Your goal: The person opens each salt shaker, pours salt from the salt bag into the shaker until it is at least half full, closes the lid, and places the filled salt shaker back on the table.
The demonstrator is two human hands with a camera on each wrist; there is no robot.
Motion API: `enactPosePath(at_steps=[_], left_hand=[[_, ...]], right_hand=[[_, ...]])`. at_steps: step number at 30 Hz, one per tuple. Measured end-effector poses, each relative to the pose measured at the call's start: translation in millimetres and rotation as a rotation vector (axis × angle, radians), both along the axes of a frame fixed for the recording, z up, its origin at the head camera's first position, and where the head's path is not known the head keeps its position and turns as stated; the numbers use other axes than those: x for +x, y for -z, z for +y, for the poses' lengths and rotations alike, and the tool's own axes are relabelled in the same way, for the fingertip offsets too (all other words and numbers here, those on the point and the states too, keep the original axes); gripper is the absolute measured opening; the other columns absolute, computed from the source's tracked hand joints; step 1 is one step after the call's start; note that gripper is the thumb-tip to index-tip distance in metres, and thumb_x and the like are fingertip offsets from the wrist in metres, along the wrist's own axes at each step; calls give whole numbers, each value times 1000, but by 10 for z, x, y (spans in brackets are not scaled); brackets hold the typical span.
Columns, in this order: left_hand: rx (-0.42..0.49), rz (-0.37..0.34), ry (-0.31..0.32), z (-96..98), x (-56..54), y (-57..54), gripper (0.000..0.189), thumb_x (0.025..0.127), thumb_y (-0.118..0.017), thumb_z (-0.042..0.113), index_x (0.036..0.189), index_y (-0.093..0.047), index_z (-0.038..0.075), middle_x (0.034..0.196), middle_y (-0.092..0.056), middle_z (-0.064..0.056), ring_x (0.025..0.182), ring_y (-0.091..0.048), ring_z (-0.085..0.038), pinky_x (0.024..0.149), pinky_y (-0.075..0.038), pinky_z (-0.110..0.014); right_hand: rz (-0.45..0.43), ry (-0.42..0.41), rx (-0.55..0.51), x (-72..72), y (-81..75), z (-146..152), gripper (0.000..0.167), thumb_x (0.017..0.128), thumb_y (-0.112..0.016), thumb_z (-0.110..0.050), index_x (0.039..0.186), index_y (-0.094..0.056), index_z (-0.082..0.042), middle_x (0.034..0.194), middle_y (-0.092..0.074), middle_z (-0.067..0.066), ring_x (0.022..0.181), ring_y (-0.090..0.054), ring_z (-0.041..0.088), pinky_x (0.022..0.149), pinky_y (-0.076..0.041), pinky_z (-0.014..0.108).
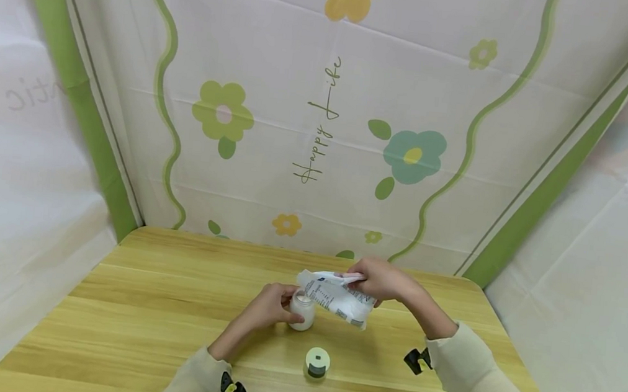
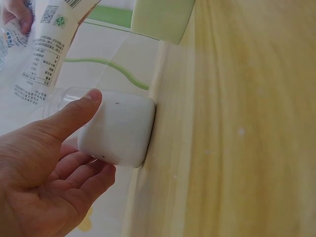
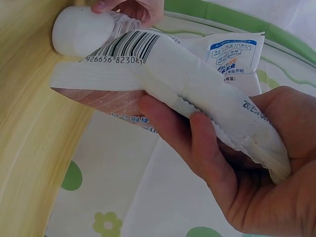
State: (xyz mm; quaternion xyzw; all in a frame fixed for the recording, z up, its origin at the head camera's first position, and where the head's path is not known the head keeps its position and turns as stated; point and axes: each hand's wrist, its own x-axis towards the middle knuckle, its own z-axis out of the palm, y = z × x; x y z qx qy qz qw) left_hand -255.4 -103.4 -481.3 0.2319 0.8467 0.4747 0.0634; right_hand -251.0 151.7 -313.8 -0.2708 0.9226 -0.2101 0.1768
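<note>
A small clear jar (image 1: 302, 314), nearly full of white salt, stands upright on the wooden table. My left hand (image 1: 269, 307) holds it, thumb on one side and fingers on the other, as the left wrist view shows. My right hand (image 1: 382, 281) grips a white printed bag of salt (image 1: 341, 302), fingers curled around its body in the right wrist view. The bag is tilted, its left end at the mouth of the jar (image 3: 81, 32). Whether salt is flowing cannot be made out. Nearer to me lies a round pale green lid (image 1: 317, 363) with a dark grey part.
The wooden table (image 1: 129, 323) ends at a back edge against a flower-printed curtain (image 1: 271, 173). White fabric walls with green strips (image 1: 94, 139) close in both sides. Black wrist-camera mounts (image 1: 232, 391) sit on both sleeves.
</note>
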Motion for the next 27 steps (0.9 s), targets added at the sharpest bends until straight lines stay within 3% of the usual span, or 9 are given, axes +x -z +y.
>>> enactPosePath(at_steps=[4, 11, 16, 22, 27], left_hand=[[7, -8, 1, -1, 4, -6, 48, 78, -86, 16, 122, -69, 8, 110, -73, -3, 96, -66, -12, 81, -55, -24], [8, -3, 0, -2, -3, 5, 51, 78, -86, 16, 124, -68, 4, 112, -73, -6, 98, -66, -14, 83, -57, -27], [18, -7, -7, -1, -6, 11, 56, 76, -87, 14, 127, -66, 1, 114, -72, -9, 101, -67, -17, 86, -58, -31], [27, -10, -7, -2, -9, 15, 58, 76, -87, 13, 127, -65, -1, 115, -72, -11, 103, -68, -20, 88, -58, -35], [27, -13, -9, 0, -1, 6, 59, 76, -87, 13, 128, -64, -2, 117, -71, -12, 105, -68, -21, 90, -58, -36]], right_hand=[[7, -7, -2, 0, -9, 8, 14, 98, -60, -6, 100, -73, -6, 80, -68, 3, 58, -62, 11, 50, -59, 38], [13, -1, 11, 3, -28, 9, 16, 98, -60, -7, 106, -74, -5, 82, -69, 4, 59, -63, 11, 46, -56, 29], [19, -13, 9, 8, -43, 6, 15, 98, -60, -7, 104, -74, -5, 80, -68, 3, 58, -63, 10, 47, -57, 32], [27, -11, 13, 10, -43, -1, 15, 98, -61, -8, 103, -74, -5, 79, -68, 3, 58, -63, 10, 45, -54, 27], [23, 10, 22, 10, -42, -15, 15, 97, -61, -8, 104, -74, -6, 79, -67, 3, 58, -63, 11, 48, -57, 31]])
